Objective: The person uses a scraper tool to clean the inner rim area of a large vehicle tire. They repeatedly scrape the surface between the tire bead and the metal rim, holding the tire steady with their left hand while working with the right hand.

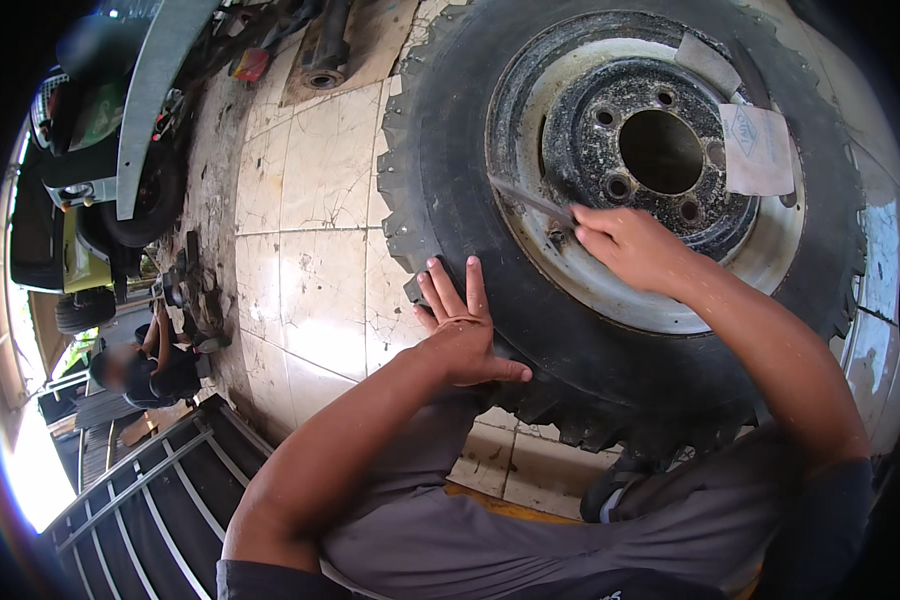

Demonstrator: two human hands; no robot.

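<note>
A large black tyre (450, 190) lies flat in front of me, mounted on a worn, speckled steel wheel rim (610, 300). My left hand (460, 335) rests on the tyre's near left edge with its fingers spread and nothing in it. Over the left side of the rim, my right hand (625, 245) is closed around a thin, flat, blade-like metal tool (530, 198). The tool's tip points left toward the rim's outer lip; blur hides its exact kind. Across the wheel's right side lie a pale printed sheet (757, 150) like sandpaper backing and a greyish folded piece (708, 66). A dark bar (750, 75) runs partly beneath the sheet.
Cracked cream tiles (315, 190) form the floor. A metal pipe-like part (325, 65) lies at the far left of the tyre. Farther left are vehicles (95, 200) and another person (150, 365) among parts. A black slatted metal frame (160, 490) stands lower left.
</note>
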